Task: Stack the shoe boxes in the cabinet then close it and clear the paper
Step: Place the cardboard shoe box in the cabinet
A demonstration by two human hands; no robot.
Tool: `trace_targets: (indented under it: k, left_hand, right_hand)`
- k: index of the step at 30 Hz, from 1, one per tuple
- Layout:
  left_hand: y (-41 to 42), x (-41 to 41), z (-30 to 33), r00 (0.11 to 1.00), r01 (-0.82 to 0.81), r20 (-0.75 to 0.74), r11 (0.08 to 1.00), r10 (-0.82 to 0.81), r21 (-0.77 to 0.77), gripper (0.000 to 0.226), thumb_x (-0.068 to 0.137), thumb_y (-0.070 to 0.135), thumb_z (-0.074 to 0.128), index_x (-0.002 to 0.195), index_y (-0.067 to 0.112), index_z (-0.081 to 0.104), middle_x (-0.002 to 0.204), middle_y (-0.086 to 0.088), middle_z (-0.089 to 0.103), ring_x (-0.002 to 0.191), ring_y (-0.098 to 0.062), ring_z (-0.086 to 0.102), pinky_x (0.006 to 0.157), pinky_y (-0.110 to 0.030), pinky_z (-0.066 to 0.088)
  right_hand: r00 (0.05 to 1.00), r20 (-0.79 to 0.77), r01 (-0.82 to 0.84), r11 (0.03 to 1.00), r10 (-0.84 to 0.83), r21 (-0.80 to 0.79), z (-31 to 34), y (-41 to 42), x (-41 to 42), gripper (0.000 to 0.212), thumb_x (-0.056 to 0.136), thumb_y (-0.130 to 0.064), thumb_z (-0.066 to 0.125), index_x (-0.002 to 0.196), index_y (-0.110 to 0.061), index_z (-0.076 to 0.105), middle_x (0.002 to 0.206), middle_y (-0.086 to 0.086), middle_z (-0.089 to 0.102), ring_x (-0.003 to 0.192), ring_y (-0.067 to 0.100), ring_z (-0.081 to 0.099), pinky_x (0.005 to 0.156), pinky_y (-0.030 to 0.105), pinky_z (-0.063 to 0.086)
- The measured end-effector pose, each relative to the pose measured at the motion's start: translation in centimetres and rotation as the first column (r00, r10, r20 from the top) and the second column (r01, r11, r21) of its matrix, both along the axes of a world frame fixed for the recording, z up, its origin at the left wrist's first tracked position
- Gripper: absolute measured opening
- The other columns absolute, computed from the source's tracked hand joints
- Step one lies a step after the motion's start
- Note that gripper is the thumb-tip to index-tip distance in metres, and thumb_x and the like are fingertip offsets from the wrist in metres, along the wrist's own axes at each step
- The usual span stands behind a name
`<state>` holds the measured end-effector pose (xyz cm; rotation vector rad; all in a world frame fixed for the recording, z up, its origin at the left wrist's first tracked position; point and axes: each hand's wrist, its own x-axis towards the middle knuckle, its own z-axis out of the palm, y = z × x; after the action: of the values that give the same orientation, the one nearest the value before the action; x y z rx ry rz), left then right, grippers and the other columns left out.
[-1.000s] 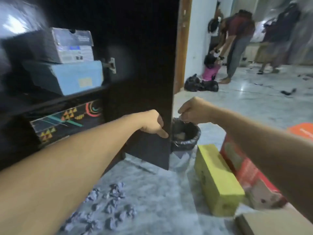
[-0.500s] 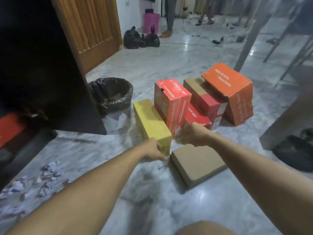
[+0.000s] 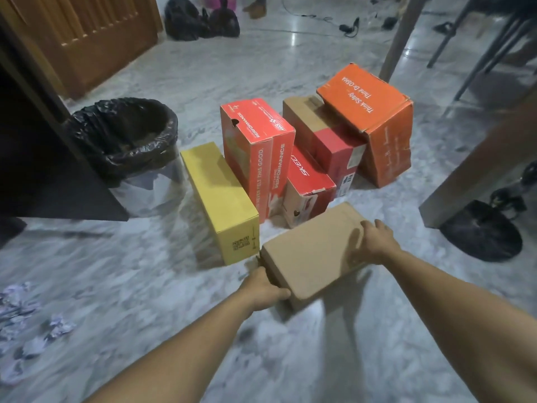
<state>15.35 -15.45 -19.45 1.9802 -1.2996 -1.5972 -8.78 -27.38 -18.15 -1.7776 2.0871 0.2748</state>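
The flat plain brown cardboard shoe box [image 3: 312, 251] lies on the grey marbled floor [image 3: 377, 330], nearest the person of all the boxes, and both hands are on it, at opposite ends, so that it can be lifted level. The left hand [image 3: 263, 287] has its grip curled round the near left corner, thumb on the lid, fingers out of sight underneath. The right hand [image 3: 377, 242] lies on the far right edge, fingers bent over the side; whether they clamp or merely rest I cannot tell. Just beyond stand the long yellow cardboard box [image 3: 220, 199], the tall red printed box [image 3: 258, 149], a lower red box [image 3: 309, 187], a brown-and-red box [image 3: 328, 141] and the orange box [image 3: 374, 117], which leans tilted on its neighbour, all waiting in a cluster near the dark cabinet door [image 3: 43, 170]. The bin lined with a black bag [image 3: 128, 141] sits between that door and the yellow box, handy, I judge, for the crumpled paper scraps [image 3: 35, 324] scattered toward the floor's left edge.
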Motion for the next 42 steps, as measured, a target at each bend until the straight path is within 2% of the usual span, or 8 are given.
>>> trace_targets:
  k: [10,14,18,26,29,33,37,42]
  left_hand:
    - [0.9,1.0,-1.5,0.968,-0.233,-0.061,0.960,0.245,0.158,0.063,0.087,0.037,0.068,0.136,0.009,0.041,0.135,-0.004,0.051,0.109,-0.020,0.052,0.082,-0.028,0.045]
    - [1.5,1.7,-2.7,0.945,-0.305,-0.094,0.949,0.312,0.087,0.042,0.086,0.011,0.070,0.126,0.006,0.056,0.126,-0.006,0.061,0.109,-0.021,0.058,0.086,-0.024,0.046]
    - [2.1,3.8,-3.0,0.914,-0.404,-0.003,0.909,0.407,0.101,0.046,0.077,0.002,0.076,0.120,0.001,0.058,0.120,-0.012,0.063,0.113,-0.028,0.059,0.092,-0.029,0.048]
    - [5.1,8.8,-1.7,0.879,-0.477,-0.009,0.879,0.477,0.000,0.072,0.065,-0.007,0.074,0.122,0.019,0.037,0.118,-0.006,0.056,0.106,-0.025,0.054,0.077,-0.037,0.054]
    - [5.8,10.0,-0.9,0.809,-0.556,-0.166,0.826,0.563,0.091,0.104,0.052,0.029,0.086,0.141,0.022,0.032,0.126,-0.004,0.057,0.109,-0.026,0.057,0.080,-0.042,0.053]
    - [6.0,11.1,0.6,0.705,-0.628,-0.274,0.756,0.654,0.185,0.076,0.064,0.074,0.067,0.123,0.027,0.054,0.118,-0.002,0.061,0.110,-0.027,0.056,0.099,-0.050,0.044]
    - [6.7,12.6,0.6,0.705,-0.677,-0.243,0.734,0.666,0.047,0.038,0.084,0.023,0.072,0.118,0.020,0.056,0.117,-0.002,0.066,0.097,-0.021,0.064,0.081,-0.039,0.054]
    - [8.2,15.0,0.7,0.749,-0.662,-0.155,0.721,0.644,-0.202,0.065,0.082,-0.010,0.062,0.137,0.022,0.047,0.124,-0.001,0.054,0.108,-0.021,0.053,0.073,-0.026,0.047]
  right_hand:
    - [0.990,-0.001,0.138,0.972,-0.140,0.191,-2.8,-0.6,0.2,0.150,0.036,-0.049,0.095,0.148,-0.008,0.004,0.143,0.022,0.034,0.133,0.037,0.038,0.109,0.044,0.038]
    - [0.997,-0.078,0.038,0.936,-0.011,0.349,-2.8,0.7,2.5,0.135,0.030,-0.057,0.086,0.138,-0.006,0.023,0.133,0.016,0.043,0.121,0.031,0.049,0.099,0.040,0.046]
    - [0.955,0.216,0.114,0.923,-0.204,0.367,-1.9,0.6,2.9,0.096,0.057,-0.067,0.081,0.121,0.000,0.053,0.120,0.011,0.059,0.102,0.029,0.059,0.081,0.042,0.056]
    - [0.664,0.520,0.152,0.778,-0.538,0.610,0.9,2.8,3.9,0.101,0.067,-0.094,0.026,0.144,-0.030,0.040,0.122,0.029,0.056,0.106,0.048,0.060,0.071,0.062,0.056]
    - [0.639,0.555,0.160,0.798,-0.533,0.581,1.2,3.4,4.7,0.073,0.080,-0.070,0.057,0.131,-0.018,0.050,0.119,0.024,0.059,0.097,0.050,0.064,0.075,0.070,0.052]
    - [0.621,0.614,0.107,0.829,-0.487,0.549,1.7,4.1,5.8,0.051,0.081,-0.041,0.065,0.125,-0.017,0.054,0.118,0.021,0.058,0.097,0.046,0.065,0.078,0.071,0.050]
    - [0.632,0.676,0.036,0.886,-0.378,0.462,1.9,5.3,7.0,0.057,0.078,-0.018,0.075,0.127,-0.015,0.045,0.115,0.018,0.059,0.099,0.038,0.065,0.078,0.063,0.055]
    - [0.587,0.782,-0.101,0.940,-0.209,0.326,0.2,8.2,9.4,0.089,0.060,-0.003,0.086,0.131,-0.024,0.037,0.120,0.016,0.054,0.105,0.032,0.061,0.071,0.043,0.060]
